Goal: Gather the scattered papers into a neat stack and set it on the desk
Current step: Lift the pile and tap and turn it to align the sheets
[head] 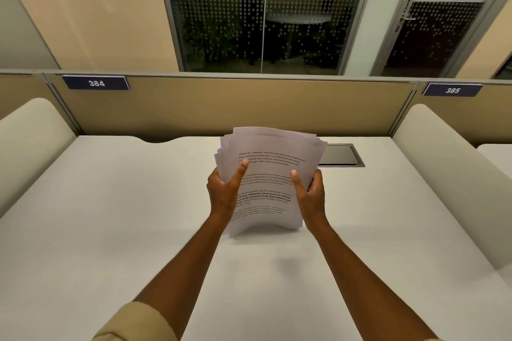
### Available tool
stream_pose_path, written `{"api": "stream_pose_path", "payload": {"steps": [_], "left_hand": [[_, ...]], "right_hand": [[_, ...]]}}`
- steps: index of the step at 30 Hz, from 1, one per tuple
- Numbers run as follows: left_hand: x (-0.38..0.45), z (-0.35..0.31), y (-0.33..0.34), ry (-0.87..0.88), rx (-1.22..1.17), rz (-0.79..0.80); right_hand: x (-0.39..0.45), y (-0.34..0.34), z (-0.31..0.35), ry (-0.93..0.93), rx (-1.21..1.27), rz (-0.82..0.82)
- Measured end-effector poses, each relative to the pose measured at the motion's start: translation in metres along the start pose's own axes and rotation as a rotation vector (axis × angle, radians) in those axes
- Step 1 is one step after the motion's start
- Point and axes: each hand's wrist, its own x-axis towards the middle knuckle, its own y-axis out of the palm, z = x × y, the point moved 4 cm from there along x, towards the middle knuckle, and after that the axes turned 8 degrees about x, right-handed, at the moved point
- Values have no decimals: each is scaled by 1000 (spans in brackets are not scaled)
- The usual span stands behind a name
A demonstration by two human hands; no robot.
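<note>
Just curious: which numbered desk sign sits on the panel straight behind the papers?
The 384 sign, left on that panel; the 385 sign is on the neighbouring panel to the right.

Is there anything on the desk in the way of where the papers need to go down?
Nothing visible is. Both hands, left hand and right hand, hold the papers up over the desk, and the white top right below them looks bare. The only other thing is a dark cable hatch set flush farther back to the right.
</note>
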Motion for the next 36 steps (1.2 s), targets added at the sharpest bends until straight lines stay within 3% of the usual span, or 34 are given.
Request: {"api": "stream_pose_path", "payload": {"steps": [8, 15, 23, 36], "left_hand": [[11, -27, -1, -63, 50, -130], [21, -46, -2, -52, 137, -188], [23, -45, -1, -101, 154, -255], [24, -43, -1, -113, 141, -287]], "right_hand": [[17, 4, 31, -85, 29, -63], [27, 9, 57, -107, 6, -231], [29, 14, 69, -5, -91, -382], [32, 15, 67, 35, -116, -408]]}}
